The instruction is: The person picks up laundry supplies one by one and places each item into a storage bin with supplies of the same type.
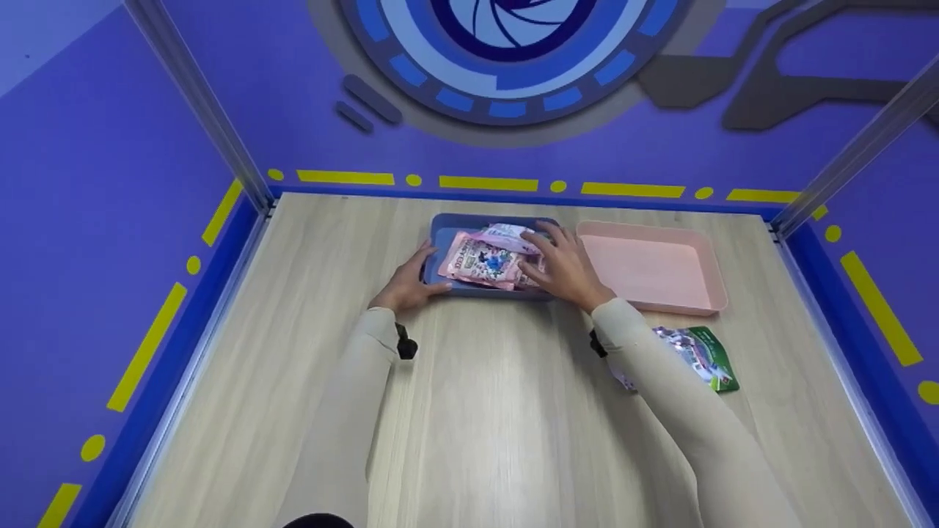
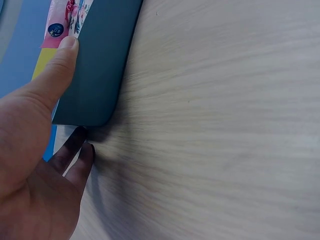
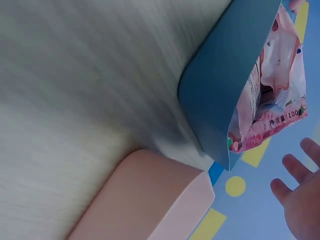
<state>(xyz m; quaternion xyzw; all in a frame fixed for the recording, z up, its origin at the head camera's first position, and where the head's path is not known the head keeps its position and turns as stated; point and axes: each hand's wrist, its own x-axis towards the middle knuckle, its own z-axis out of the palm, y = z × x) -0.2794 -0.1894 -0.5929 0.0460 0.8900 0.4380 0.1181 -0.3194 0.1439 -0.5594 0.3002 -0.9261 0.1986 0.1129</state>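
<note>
A blue tray (image 1: 484, 293) holds several pink printed snack bags (image 1: 480, 262), one with a pale lilac top lying over the others. At the tray's left end is my left hand (image 1: 409, 284). In the left wrist view its straight thumb (image 2: 62, 65) lies at the front rim, and its fingertips are at the end wall. Over the tray's right part spreads my right hand (image 1: 568, 268), fingers apart above the bags. The right wrist view has these fingers (image 3: 295, 170) beside a pink bag (image 3: 282, 125), nothing between them.
A pink tray (image 1: 653, 268) with nothing in it stands right beside the blue one. Nearer me, a green and silver bag (image 1: 704, 356) lies on the wooden table (image 1: 484, 411), partly hidden by my right forearm. Blue-purple panels (image 1: 469, 161) wall the table's back and sides.
</note>
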